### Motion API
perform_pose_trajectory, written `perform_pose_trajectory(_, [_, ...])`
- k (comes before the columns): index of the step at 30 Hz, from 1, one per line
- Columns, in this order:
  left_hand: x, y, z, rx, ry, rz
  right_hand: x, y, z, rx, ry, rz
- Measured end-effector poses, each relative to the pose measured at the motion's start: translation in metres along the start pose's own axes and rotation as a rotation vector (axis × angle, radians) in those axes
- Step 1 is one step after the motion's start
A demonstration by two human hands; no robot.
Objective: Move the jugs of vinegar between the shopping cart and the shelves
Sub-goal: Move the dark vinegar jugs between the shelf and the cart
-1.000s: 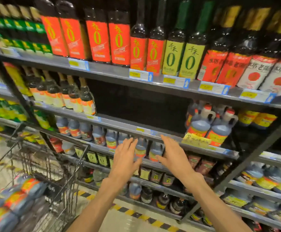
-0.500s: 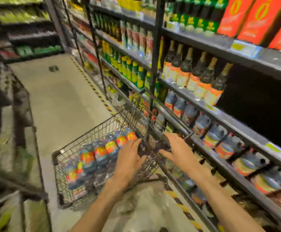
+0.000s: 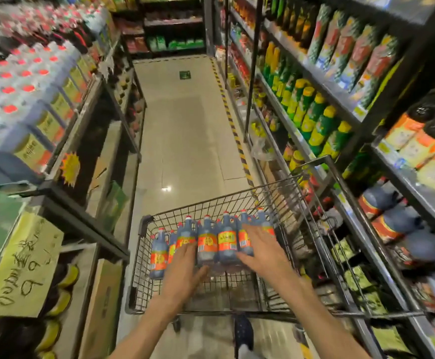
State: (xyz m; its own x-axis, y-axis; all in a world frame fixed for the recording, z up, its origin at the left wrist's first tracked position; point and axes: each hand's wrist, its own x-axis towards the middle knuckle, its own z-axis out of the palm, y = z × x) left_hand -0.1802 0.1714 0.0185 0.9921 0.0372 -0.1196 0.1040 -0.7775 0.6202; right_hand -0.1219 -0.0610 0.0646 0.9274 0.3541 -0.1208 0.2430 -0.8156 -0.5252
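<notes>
A wire shopping cart (image 3: 146, 257) stands in the aisle below me. Several dark vinegar jugs (image 3: 226, 242) with red caps and orange-yellow labels lie in a row inside it. My left hand (image 3: 182, 273) reaches into the cart with spread fingers at the jugs on the left of the row. My right hand (image 3: 263, 250) is spread over the jugs on the right. Neither hand grips anything. More jugs of the same kind (image 3: 397, 224) lie on a lower shelf at the right.
Shelves (image 3: 302, 84) of bottles line the right side, close against the cart. On the left stand shelves (image 3: 81, 120) with white red-capped jugs and a handwritten yellow sign (image 3: 22, 265). The tiled aisle floor (image 3: 185, 138) runs ahead past the cart.
My view swung left from the shelf to the cart and down the aisle. Both hands moved from the shelf front into the cart, over the jugs.
</notes>
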Motion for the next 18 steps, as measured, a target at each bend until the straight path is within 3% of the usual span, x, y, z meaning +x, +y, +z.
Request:
perform_pose_trajectory(10, [0.075, -0.073, 0.046, -0.041, -0.032, -0.382, 0.094, 0.037, 0.082, 0.08, -0.246, 0.09])
perform_pose_trajectory(18, [0.15, -0.16, 0.108, -0.086, -0.074, -0.601, 0.124, 0.05, 0.152, 0.254, -0.278, 0.241])
